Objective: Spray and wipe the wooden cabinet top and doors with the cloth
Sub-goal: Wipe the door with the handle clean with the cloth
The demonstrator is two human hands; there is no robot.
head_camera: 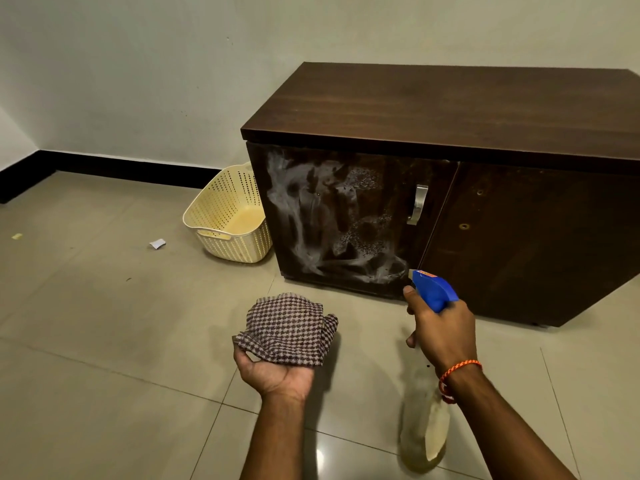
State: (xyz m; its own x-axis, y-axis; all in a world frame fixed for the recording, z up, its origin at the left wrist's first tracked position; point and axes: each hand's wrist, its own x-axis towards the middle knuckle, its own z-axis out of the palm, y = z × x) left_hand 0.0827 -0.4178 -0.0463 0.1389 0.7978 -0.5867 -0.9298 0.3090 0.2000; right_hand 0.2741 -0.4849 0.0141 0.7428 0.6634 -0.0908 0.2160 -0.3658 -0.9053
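Note:
A dark wooden cabinet point(450, 109) stands against the wall. Its left door point(346, 216) is streaked with white foam and spray droplets; the right door point(533, 244) looks dry. My right hand point(441, 334) grips a spray bottle point(424, 424) with a blue trigger head point(434, 289), nozzle aimed at the left door's lower right corner. My left hand point(273, 370) is palm up and holds a checked brown-and-white cloth point(291, 329) low in front of the cabinet.
A cream perforated plastic basket point(228, 216) leans against the cabinet's left side. Small paper scraps point(157, 243) lie on the tiled floor. A metal handle point(418, 204) sits on the left door. The black skirting runs along the wall.

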